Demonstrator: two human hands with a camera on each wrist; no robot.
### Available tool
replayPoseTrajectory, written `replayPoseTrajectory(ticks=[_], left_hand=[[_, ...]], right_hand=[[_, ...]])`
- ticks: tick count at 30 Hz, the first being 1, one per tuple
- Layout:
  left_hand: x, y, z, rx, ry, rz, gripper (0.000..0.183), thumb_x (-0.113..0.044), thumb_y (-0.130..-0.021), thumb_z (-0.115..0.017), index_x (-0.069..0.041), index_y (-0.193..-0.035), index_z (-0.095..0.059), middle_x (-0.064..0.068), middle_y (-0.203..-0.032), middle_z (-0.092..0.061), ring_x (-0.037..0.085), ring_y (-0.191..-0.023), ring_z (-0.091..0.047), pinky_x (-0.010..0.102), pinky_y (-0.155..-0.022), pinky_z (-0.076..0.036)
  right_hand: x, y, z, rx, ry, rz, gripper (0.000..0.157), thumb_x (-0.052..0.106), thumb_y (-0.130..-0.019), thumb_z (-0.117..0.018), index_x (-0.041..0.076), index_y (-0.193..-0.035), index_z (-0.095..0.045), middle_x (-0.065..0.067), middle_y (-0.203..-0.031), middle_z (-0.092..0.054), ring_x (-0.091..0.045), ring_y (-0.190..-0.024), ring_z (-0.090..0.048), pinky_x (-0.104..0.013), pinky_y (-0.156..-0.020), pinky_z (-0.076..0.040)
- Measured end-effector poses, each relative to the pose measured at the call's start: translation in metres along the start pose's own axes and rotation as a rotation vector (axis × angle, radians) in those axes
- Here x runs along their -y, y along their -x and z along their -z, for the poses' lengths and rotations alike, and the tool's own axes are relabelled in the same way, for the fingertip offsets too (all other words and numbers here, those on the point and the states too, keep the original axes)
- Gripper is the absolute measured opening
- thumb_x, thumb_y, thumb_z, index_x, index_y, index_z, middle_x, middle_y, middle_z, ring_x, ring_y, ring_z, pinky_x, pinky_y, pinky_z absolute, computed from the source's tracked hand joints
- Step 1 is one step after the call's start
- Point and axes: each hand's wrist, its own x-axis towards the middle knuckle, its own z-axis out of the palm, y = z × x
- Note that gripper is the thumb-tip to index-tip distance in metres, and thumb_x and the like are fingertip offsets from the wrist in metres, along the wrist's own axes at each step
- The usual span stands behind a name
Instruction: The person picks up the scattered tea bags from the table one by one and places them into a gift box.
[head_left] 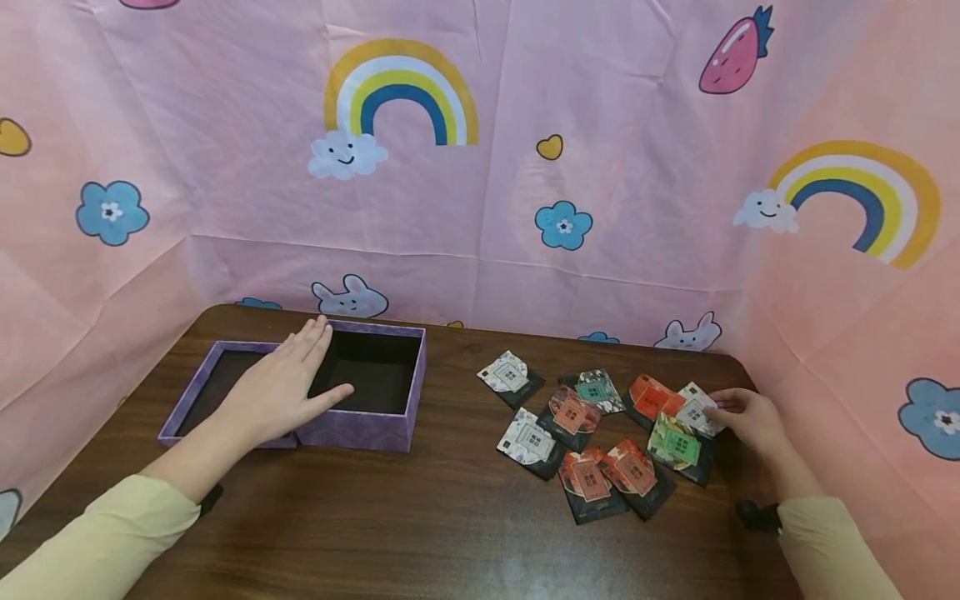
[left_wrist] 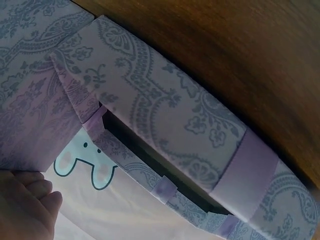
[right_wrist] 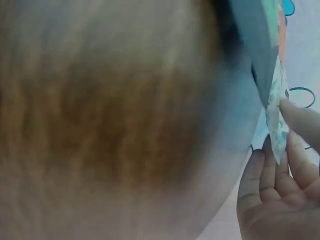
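Observation:
My left hand (head_left: 288, 383), fingers straight, rests across a purple box (head_left: 360, 429) with a dark interior, at the side where its lid (head_left: 225, 375) lies. In the left wrist view, the fingers (left_wrist: 35, 187) touch the patterned box wall (left_wrist: 25, 120). On the right, my right hand (head_left: 750, 421) pinches the edge of a white-topped packet (head_left: 697, 410) between thumb and fingers. In the right wrist view, that packet (right_wrist: 277, 115) shows edge-on. A green packet (head_left: 678, 444) and a red-orange packet (head_left: 651, 398) lie against it.
Several other flat packets lie left of the right hand, among them a white one (head_left: 510, 375), a teal one (head_left: 597, 390) and a dark red one (head_left: 570, 417). The brown wooden table (head_left: 450, 517) meets patterned pink cloth (head_left: 630, 283) at its back and sides.

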Motion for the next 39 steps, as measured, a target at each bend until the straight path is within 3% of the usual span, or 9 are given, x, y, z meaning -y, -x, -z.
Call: replayPoseTrajectory(ticks=[3,10,17,20,24,27,39], left_hand=[[0.000,-0.001,0.000,0.005,0.001,0.001,0.103,-0.064,-0.102,-0.057,0.011,-0.164,-0.023,0.031,-0.173,-0.020,0.048,-0.161,-0.025,0.061,-0.130,-0.029],[-0.002,0.000,0.002,0.019,-0.017,0.001,0.105,-0.066,-0.101,-0.056,0.012,-0.164,-0.023,0.031,-0.173,-0.020,0.047,-0.161,-0.024,0.061,-0.131,-0.028],[-0.001,0.003,0.002,0.026,-0.022,0.003,0.109,-0.069,-0.100,-0.058,0.012,-0.164,-0.022,0.031,-0.173,-0.020,0.048,-0.161,-0.024,0.061,-0.131,-0.028],[-0.002,0.004,0.000,0.028,-0.011,0.010,0.109,-0.069,-0.100,-0.058,0.011,-0.164,-0.021,0.031,-0.173,-0.019,0.048,-0.161,-0.024,0.060,-0.131,-0.027],[-0.003,0.005,0.000,0.023,0.001,0.015,0.108,-0.068,-0.100,-0.058,0.011,-0.164,-0.021,0.031,-0.173,-0.020,0.048,-0.161,-0.024,0.061,-0.131,-0.028],[-0.003,0.005,0.000,0.021,0.002,0.014,0.108,-0.067,-0.100,-0.059,0.011,-0.164,-0.021,0.031,-0.173,-0.020,0.048,-0.161,-0.024,0.061,-0.131,-0.028],[-0.001,0.000,0.000,0.009,-0.013,-0.006,0.112,-0.071,-0.098,-0.059,0.013,-0.163,-0.023,0.032,-0.172,-0.022,0.048,-0.160,-0.025,0.062,-0.130,-0.029]], right_hand=[[0.003,-0.001,0.004,-0.048,-0.013,0.001,0.036,0.014,-0.101,-0.071,-0.018,-0.118,-0.067,-0.021,-0.099,-0.076,0.006,-0.074,-0.054,-0.017,-0.062,-0.050],[0.016,-0.001,0.016,-0.077,-0.039,-0.079,0.040,0.022,-0.104,-0.068,-0.014,-0.121,-0.070,-0.003,-0.100,-0.072,-0.011,-0.087,-0.050,-0.023,-0.066,-0.043],[0.030,-0.002,0.027,-0.145,-0.056,-0.013,0.039,0.022,-0.101,-0.071,-0.014,-0.117,-0.073,0.034,-0.076,-0.056,0.003,-0.075,-0.047,-0.020,-0.060,-0.044],[0.043,-0.004,0.034,-0.165,-0.037,0.015,0.040,0.025,-0.101,-0.072,-0.012,-0.117,-0.075,0.029,-0.079,-0.064,0.007,-0.075,-0.047,-0.018,-0.060,-0.044],[0.066,-0.009,0.038,-0.190,0.025,0.057,0.040,0.028,-0.100,-0.074,-0.008,-0.116,-0.077,0.001,-0.092,-0.080,0.012,-0.076,-0.048,-0.014,-0.063,-0.043],[0.086,-0.013,0.038,-0.197,0.038,0.072,0.041,0.029,-0.100,-0.074,-0.008,-0.116,-0.077,-0.015,-0.102,-0.081,0.010,-0.079,-0.048,-0.014,-0.065,-0.042],[0.170,-0.017,0.016,-0.153,-0.092,0.195,0.036,0.027,-0.102,-0.074,-0.005,-0.119,-0.078,-0.021,-0.107,-0.080,0.013,-0.076,-0.057,-0.014,-0.066,-0.050]])
